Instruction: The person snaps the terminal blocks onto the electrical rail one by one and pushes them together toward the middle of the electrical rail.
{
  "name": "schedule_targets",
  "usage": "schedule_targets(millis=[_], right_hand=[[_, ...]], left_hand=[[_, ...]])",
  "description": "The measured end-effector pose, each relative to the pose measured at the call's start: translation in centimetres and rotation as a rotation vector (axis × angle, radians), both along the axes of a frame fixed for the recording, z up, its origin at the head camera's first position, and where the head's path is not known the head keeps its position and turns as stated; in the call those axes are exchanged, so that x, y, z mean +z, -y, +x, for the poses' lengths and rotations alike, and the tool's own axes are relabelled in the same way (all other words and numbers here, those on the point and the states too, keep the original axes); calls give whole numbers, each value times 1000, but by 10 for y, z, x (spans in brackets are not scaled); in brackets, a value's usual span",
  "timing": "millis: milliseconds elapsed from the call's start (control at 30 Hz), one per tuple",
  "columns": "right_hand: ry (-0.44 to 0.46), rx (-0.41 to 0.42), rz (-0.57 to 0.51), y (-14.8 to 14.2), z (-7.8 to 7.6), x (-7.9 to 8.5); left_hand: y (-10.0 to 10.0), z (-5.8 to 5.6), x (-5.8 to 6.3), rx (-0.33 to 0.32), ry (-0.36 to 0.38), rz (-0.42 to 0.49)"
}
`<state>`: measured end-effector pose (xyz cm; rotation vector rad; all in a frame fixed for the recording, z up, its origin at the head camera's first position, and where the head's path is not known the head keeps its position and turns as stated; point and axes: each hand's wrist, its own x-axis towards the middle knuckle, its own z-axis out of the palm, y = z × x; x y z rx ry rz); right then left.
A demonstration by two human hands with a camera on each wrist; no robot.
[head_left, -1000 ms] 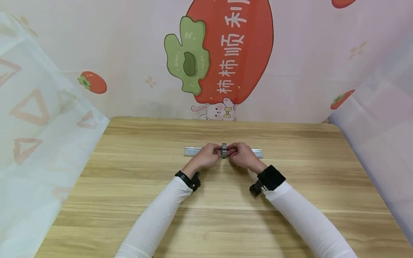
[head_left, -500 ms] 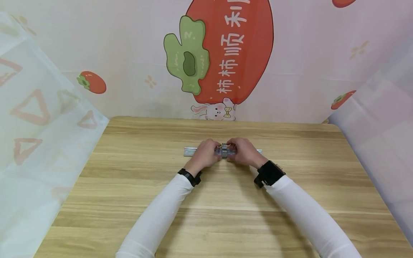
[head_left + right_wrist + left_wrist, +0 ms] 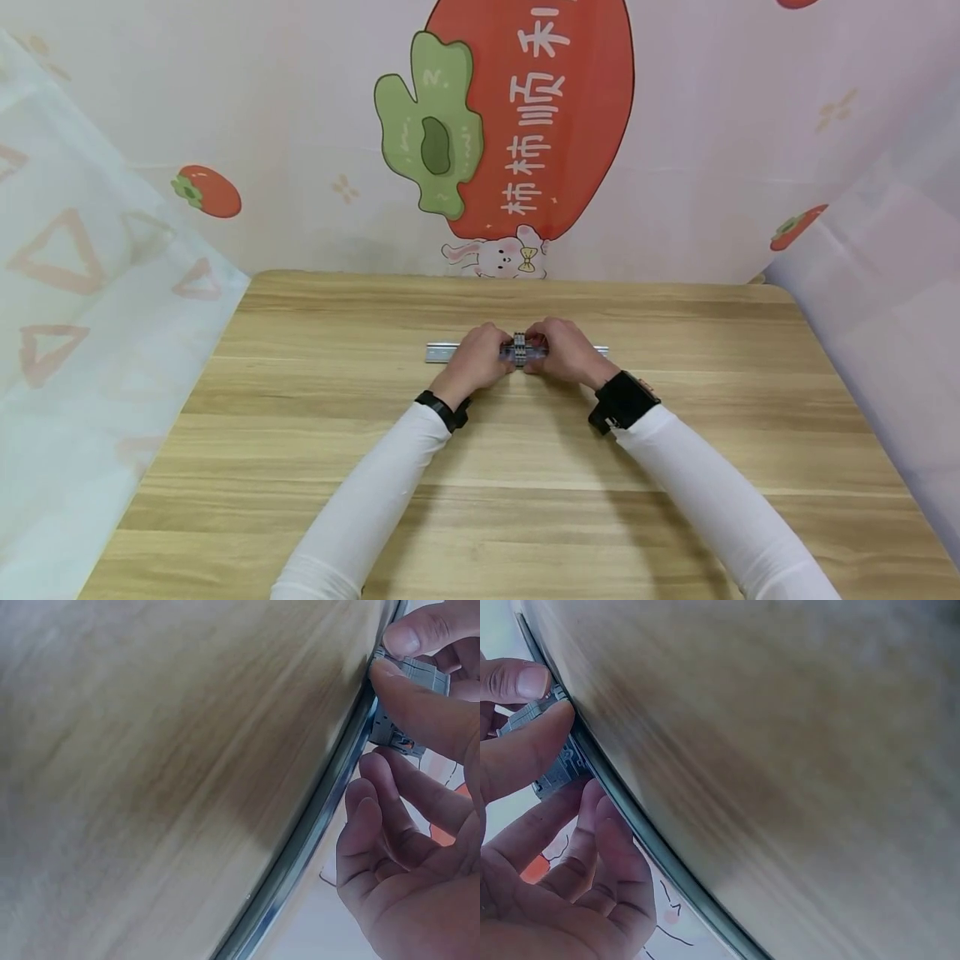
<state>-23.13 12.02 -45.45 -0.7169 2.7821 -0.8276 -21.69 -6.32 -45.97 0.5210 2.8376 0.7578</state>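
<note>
A small stack of grey terminal blocks point(image 3: 520, 350) sits across a silvery slotted DIN rail point(image 3: 441, 353) lying on the wooden table. From the left, my left hand point(image 3: 477, 358) grips the blocks, its thumb on the near side and its fingers toward the far side. My right hand point(image 3: 572, 352) grips them likewise from the right. In the left wrist view, the grey blocks point(image 3: 559, 774) show between thumb and fingers, against the rail point(image 3: 641, 817). The right wrist view has the blocks point(image 3: 424, 675) partly covered by both thumbs. The rail's middle is largely hidden by the hands.
The wooden table point(image 3: 480, 500) reaches back to a printed cloth backdrop point(image 3: 315, 108). Further cloth hangs along the left point(image 3: 120, 333) and right sides. A black strap with a camera sits on each wrist.
Both hands have shifted from pinching the blocks' sides to gripping them front and back, with knuckles slightly farther up the table. The blocks and rail stay nearly in place.
</note>
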Motion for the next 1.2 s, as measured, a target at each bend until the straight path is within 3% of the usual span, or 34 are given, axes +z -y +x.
schedule_targets(millis=[800, 1200], right_hand=[[4, -17, 5, 2, -1, -4], [17, -25, -6, -3, 1, -4]], left_hand=[[0, -1, 4, -21, -10, -25], [2, 5, 3, 4, -2, -4]])
